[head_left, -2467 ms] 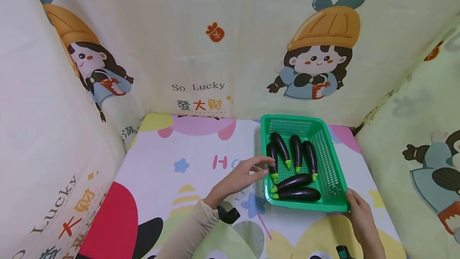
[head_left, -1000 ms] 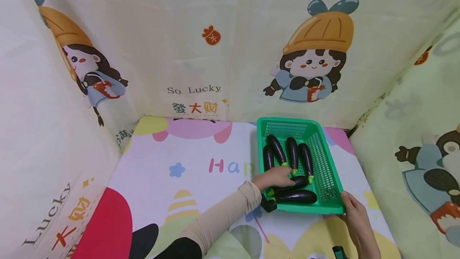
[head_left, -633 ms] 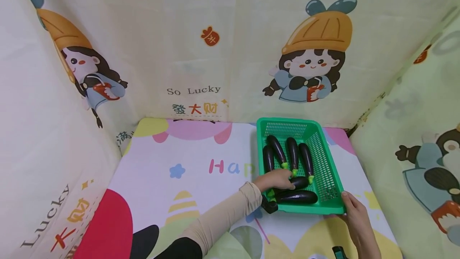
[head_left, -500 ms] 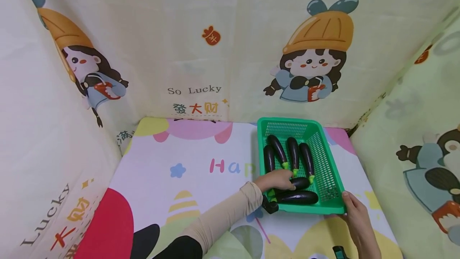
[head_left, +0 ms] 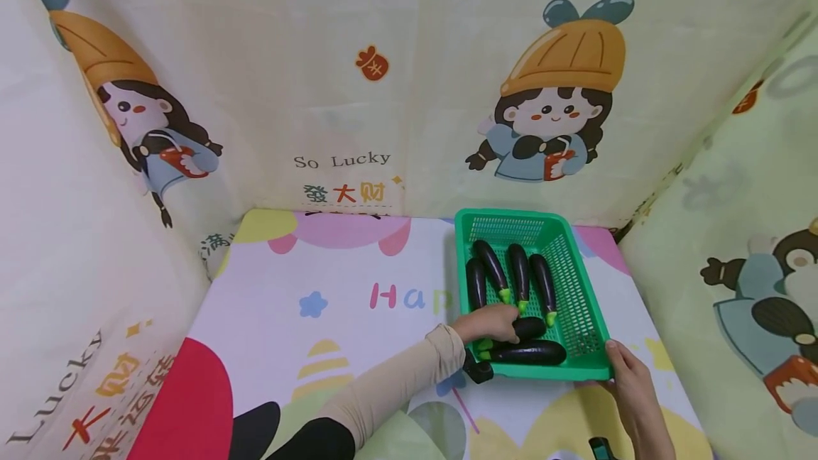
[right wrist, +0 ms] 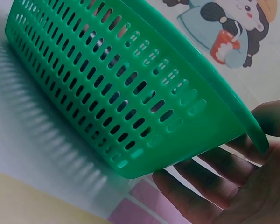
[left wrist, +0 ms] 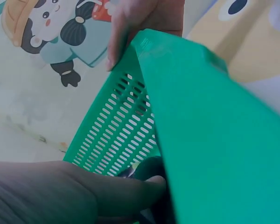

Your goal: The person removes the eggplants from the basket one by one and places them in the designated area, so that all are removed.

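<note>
A green plastic basket [head_left: 591, 336] stands at the right of the table with several dark purple eggplants in it. My left hand [head_left: 488, 323] reaches over its left side and grips one eggplant [head_left: 530, 328] lying crosswise near the front; the fingers hide part of it. In the left wrist view the thumb of the left hand [left wrist: 126, 193] presses on that dark eggplant [left wrist: 149, 169]. Just in front lies another eggplant [head_left: 527, 353], parallel to it. My right hand [head_left: 639, 392] holds the basket's near right corner, thumb at the rim and fingers underneath in the right wrist view.
Farther back in the basket lie an eggplant [head_left: 491, 265] and several more, pointing lengthwise. A printed cloth covers the table [head_left: 345, 254]. Cartoon-printed curtains [head_left: 434, 91] close off the back and both sides.
From above the basket's left rim, the left hand has moved right and down into the basket and taken hold of an eggplant. The right hand stays at the corner.
</note>
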The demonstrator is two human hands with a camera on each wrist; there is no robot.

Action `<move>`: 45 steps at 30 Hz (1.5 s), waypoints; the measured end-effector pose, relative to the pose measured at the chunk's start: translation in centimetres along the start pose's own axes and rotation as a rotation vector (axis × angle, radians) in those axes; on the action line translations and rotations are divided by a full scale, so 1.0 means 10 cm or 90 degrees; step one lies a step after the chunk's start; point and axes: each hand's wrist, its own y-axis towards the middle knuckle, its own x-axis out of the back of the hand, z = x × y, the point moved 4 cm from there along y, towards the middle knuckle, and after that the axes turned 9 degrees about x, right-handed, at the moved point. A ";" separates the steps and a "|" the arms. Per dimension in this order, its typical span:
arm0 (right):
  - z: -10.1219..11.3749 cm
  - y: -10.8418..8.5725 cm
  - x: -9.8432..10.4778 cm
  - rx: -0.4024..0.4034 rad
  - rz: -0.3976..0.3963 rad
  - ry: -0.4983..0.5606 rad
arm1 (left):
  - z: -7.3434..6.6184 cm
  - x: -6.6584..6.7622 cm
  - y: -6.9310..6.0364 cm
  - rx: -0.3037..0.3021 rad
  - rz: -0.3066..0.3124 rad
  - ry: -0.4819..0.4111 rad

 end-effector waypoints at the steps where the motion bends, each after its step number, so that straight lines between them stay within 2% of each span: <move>1: -0.01 -0.01 0.00 -0.003 -0.001 -0.006 | 0.00 -0.01 -0.01 0.003 0.000 0.000; 8: -0.03 -0.03 0.00 -0.019 -0.016 -0.035 | -0.01 -0.01 -0.06 0.037 0.001 -0.007; 14: -0.04 -0.04 0.02 -0.015 -0.011 -0.024 | -0.03 0.06 -0.11 0.005 0.001 -0.056; 18: -0.06 -0.04 0.01 -0.015 -0.012 -0.022 | 0.01 0.13 -0.13 -0.003 0.014 -0.156; 24: -0.07 -0.05 0.02 -0.013 -0.011 -0.018 | 0.12 0.24 -0.22 -0.025 0.002 -0.280; 31: -0.07 -0.04 0.03 -0.026 -0.012 -0.039 | 0.26 0.47 -0.44 -0.054 -0.008 -0.447; 35: -0.05 -0.03 0.03 -0.013 -0.008 -0.032 | 0.35 0.57 -0.58 -0.066 -0.011 -0.525; 39: -0.04 -0.02 0.02 0.010 -0.002 -0.016 | 0.44 0.65 -0.68 -0.056 -0.013 -0.578; 45: -0.03 -0.02 0.00 0.008 0.009 -0.017 | 0.59 0.70 -0.75 -0.024 -0.028 -0.718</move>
